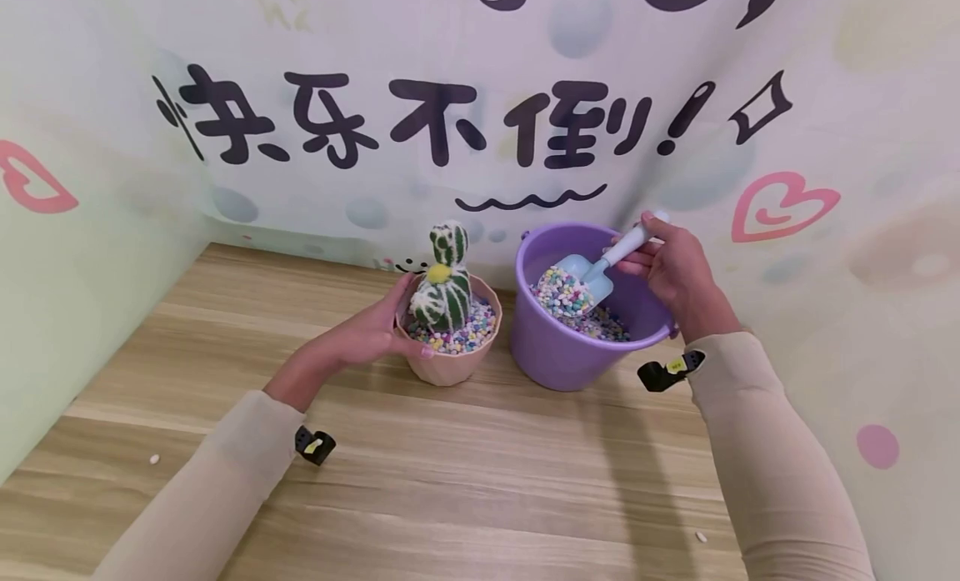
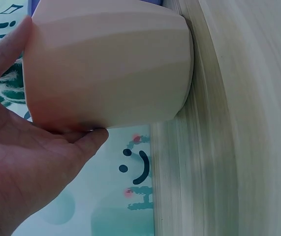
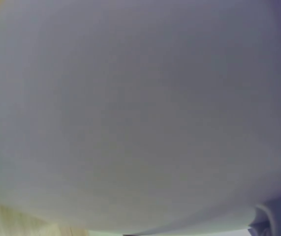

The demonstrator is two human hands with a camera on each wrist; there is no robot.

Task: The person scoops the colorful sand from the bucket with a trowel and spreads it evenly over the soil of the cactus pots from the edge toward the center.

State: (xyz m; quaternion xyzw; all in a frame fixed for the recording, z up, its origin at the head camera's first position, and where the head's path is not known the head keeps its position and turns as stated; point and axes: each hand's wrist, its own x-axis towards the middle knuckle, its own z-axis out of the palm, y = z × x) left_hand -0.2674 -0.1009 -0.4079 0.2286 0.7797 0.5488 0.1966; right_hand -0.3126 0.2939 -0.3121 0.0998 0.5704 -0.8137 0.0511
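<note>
In the head view my left hand [image 1: 375, 323] grips a pale pink flowerpot [image 1: 444, 370] at its left side, thumb at the front rim. The left wrist view shows the pot's faceted wall [image 2: 115, 69] close up, with fingers around its upper end. A green cactus [image 1: 442, 302] with white fuzz and a yellow flower stands in the pot among multicoloured pebbles [image 1: 468, 335]. My right hand [image 1: 678, 268] holds the pale handle of a light blue trowel [image 1: 598, 282] over a purple bucket [image 1: 551, 356]. Small coloured pebbles [image 1: 562, 291] heap on its blade.
More pebbles [image 1: 603, 324] lie inside the bucket. Both containers stand on a wood-grain tabletop [image 1: 465, 473] near a printed backdrop [image 1: 420, 47]. Single white pebbles lie on the left [image 1: 154, 459] and right [image 1: 701, 537]. A blurred greyish surface [image 3: 140, 118] fills most of the right wrist view.
</note>
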